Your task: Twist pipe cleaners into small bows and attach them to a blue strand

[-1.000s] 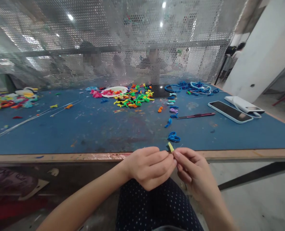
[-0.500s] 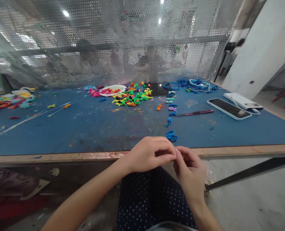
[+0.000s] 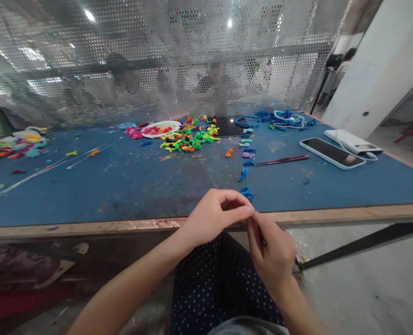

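My left hand (image 3: 218,214) is at the table's front edge, thumb and fingers pinched together. Its fingertips meet those of my right hand (image 3: 272,244), also closed in a pinch. Whatever lies between the fingertips is too small or too hidden to make out. Just beyond them a blue looped fuzzy piece (image 3: 247,193) lies on the table, partly covered by my left fingers. Farther back, a smaller blue knotted piece (image 3: 242,175) and a lilac piece (image 3: 248,155) form a line with several others. An orange knotted piece (image 3: 229,152) sits left of that line.
The blue tabletop (image 3: 178,186) carries a heap of green and orange fuzzy pieces (image 3: 192,141), a white plate (image 3: 164,124) with pink pieces, a dark red pen-like tool (image 3: 283,160), a phone (image 3: 332,152) and a white power bank (image 3: 355,142). A perforated metal screen (image 3: 178,56) stands behind.
Both hands stay together at the table edge. My right hand has turned slightly, its fingers now more tucked under the left fingertips. The whole view has shifted a little.
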Demonstrator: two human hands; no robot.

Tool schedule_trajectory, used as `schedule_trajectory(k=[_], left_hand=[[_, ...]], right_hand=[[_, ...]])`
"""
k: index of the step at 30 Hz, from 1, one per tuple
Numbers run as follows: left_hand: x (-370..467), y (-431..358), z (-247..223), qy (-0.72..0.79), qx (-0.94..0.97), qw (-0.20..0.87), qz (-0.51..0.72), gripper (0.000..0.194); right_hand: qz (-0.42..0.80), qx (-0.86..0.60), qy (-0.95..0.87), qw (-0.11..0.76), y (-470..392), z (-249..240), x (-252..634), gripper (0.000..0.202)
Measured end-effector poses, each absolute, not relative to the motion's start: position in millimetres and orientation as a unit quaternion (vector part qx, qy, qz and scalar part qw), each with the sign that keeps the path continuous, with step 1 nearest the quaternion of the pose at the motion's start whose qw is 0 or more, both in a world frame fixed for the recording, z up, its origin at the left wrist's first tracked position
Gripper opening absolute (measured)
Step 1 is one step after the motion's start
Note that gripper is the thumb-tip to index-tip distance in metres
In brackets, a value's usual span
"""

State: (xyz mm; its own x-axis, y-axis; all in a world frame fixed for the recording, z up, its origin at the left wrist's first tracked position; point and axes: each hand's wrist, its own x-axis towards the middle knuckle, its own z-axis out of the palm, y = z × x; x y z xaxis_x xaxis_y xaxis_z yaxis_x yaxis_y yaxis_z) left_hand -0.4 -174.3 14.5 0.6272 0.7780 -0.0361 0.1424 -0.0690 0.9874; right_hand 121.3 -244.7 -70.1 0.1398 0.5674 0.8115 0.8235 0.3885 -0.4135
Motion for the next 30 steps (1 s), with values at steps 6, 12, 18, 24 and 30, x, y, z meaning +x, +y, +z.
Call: schedule_trajectory(k=[6, 12, 18, 24, 30], left_hand=[[-4.9, -174.7, 11.9, 0.311, 0.689, 0.596, 0.27, 0.013], [-8.3, -173.5, 9.4, 0.293, 0.715, 0.577, 0.265, 0.013], [-9.1, -177.6, 7.3, 0.318, 0.79, 0.455, 0.261, 0.014], [-6.6, -182.9, 10.2, 0.317, 0.82, 0.386, 0.278, 0.012], [-5.5, -184.2, 10.6, 0.323, 0.822, 0.382, 0.271, 0.012]], right_hand=[[-0.143, -0.561, -0.636, 0.511, -245.3, -62.0, 124.3, 0.016], [-0.135, -0.565, -0.631, 0.514, -245.7, -58.9, 124.3, 0.017], [-0.138, -0.56, -0.642, 0.506, -245.1, -61.8, 125.5, 0.015], [-0.117, -0.56, -0.646, 0.506, -245.7, -63.6, 126.2, 0.017], [-0.125, -0.55, -0.651, 0.508, -245.9, -63.0, 126.1, 0.015]])
